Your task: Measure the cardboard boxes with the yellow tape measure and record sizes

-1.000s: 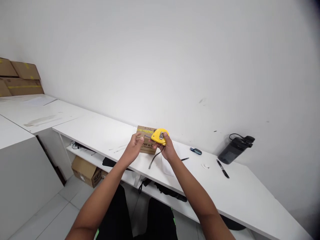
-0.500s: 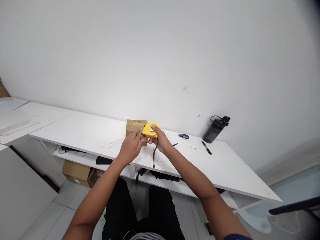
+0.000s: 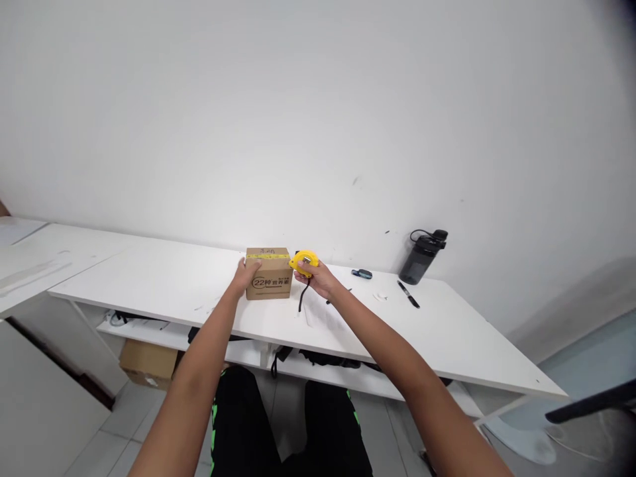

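A small brown cardboard box [image 3: 271, 286] with dark printing on its front stands on the white table, a yellow strip [image 3: 268, 256] running across its top. My left hand [image 3: 244, 275] grips the box at its left side, thumb over the front and fingers hidden behind. In my right hand [image 3: 318, 277] is a yellow tape measure [image 3: 307, 260], held just right of the box's upper corner. A black wrist strap [image 3: 302, 297] dangles from it. Whether any blade is pulled out of the case, I cannot tell.
On the white table [image 3: 427, 331], to the right, are a dark key fob [image 3: 362, 273], small white scraps [image 3: 380, 297], a black marker [image 3: 408, 294] and a dark bottle [image 3: 422, 257]. The wall rises right behind. A larger carton [image 3: 148, 363] sits below at left.
My left hand has left the tape measure and moved down-left onto the box. The box's front now shows. My right hand still holds the tape measure, turned slightly.
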The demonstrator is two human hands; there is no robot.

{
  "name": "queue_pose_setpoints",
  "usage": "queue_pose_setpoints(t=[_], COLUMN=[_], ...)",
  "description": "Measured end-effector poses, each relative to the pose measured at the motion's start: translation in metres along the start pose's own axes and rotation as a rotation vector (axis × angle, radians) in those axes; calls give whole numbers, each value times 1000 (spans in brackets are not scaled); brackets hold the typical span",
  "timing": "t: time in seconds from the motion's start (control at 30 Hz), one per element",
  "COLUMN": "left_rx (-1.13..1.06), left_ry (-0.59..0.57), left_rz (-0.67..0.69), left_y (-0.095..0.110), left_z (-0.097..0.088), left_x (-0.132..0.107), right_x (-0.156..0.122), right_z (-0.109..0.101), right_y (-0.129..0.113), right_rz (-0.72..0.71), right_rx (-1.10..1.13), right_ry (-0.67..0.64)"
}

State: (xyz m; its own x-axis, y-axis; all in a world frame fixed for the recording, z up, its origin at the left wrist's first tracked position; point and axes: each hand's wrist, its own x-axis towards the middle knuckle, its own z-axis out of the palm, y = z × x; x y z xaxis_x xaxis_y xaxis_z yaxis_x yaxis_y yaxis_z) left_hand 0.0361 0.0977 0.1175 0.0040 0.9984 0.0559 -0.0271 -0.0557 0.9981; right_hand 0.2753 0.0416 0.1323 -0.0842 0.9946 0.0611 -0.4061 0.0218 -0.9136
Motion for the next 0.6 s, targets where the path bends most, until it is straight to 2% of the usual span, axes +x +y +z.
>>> queue_pose_setpoints(t=[0.07,0.1,0.17,0.27,0.33,0.4,0.47,0.6], left_rx=[-96,-91,-24,142,194,183,150,78], left_ry=[-34,-37,-122,-268,-317,-288,-207,-74], left_rz=[-15,-8,-7,-29,-13,25,39,67], left_y=[-7,-9,-7,-1,0,-4,-9,-25], left_z=[-2,-3,-8,-15,-16,-11,-3,14], left_x=[6,6,4,-7,-19,-30,-39,-42], right_x=[15,23,36,53,60,64,64,60], right_z=[10,16,30,50,60,67,70,67], right_y=[-2,-4,-9,-9,-3,6,15,22], right_rz=[-57,-82,-128,-229,-317,-379,-411,-439], right_rx=[-11,-39,-150,-442,-671,-876,-1030,-1210], right_ry=[-15,-24,-50,-66,-41,-48,-92,-161])
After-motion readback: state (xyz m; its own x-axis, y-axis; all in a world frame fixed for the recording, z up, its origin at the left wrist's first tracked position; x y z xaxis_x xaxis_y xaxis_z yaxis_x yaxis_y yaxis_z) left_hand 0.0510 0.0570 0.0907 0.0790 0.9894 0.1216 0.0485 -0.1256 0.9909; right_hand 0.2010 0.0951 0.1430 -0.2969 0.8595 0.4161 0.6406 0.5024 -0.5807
